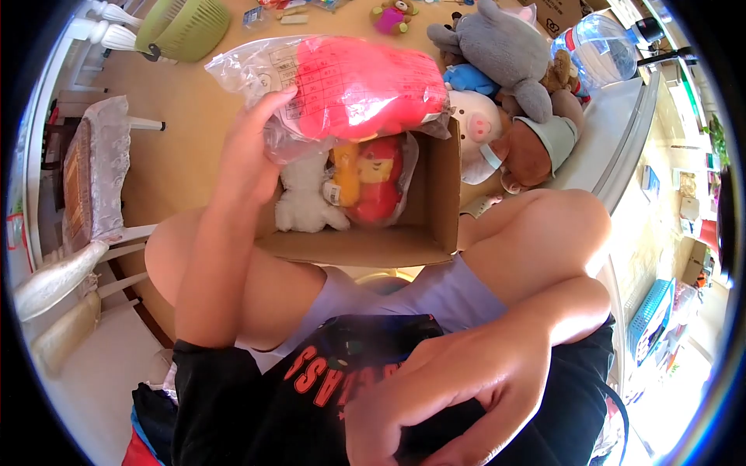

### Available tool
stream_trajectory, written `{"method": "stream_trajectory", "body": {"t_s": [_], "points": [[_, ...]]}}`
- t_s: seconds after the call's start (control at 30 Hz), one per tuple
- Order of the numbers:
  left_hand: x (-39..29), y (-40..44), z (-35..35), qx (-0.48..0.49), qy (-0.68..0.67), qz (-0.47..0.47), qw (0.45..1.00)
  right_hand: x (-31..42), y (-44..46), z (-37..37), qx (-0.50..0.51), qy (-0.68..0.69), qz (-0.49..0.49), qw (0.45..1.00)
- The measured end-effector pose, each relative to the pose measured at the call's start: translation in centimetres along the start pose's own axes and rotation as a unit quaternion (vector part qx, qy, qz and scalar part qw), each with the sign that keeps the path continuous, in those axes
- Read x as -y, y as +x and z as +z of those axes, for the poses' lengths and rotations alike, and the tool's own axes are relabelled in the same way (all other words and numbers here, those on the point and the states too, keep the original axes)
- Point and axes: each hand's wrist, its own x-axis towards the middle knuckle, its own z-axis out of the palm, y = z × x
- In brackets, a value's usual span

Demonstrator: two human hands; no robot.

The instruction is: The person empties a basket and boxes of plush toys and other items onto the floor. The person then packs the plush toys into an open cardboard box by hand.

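My left hand point(260, 144) grips the left end of a clear plastic bag with a red plush toy point(365, 85) inside, held above the open cardboard box point(357, 247). In the box lie a white plush toy point(305, 194), a yellow-orange toy point(344, 172) and a red toy in clear wrap point(378, 182). The raised bag hides the box's far part. My right hand point(466, 388) is close to the camera, in front of the black shirt, with its fingers curved and its fingertips partly out of frame; whether it holds anything is not visible.
To the box's right are a white pig plush point(474, 128), a large grey plush point(505, 50), a brown plush with a pale hat point(532, 155) and a big water bottle point(598, 50). A green basket point(183, 27) stands at the upper left, near a small bear point(392, 15).
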Motion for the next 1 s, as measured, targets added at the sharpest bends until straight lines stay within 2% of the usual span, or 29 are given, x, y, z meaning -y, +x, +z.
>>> {"method": "stream_trajectory", "body": {"t_s": [0.27,0.63,1.0], "points": [[-0.4,-0.47,0.69,-0.041,0.017,0.007,0.999,0.24,0.61,-0.95,0.052,-0.109,-0.044,0.992],[-0.13,-0.11,0.34,-0.037,-0.001,0.015,0.999,0.93,0.31,-0.84,0.045,-0.099,-0.007,0.994],[0.01,-0.03,0.3,-0.033,-0.012,0.019,0.999,0.48,0.35,-1.11,0.051,-0.124,-0.042,0.99]]}}
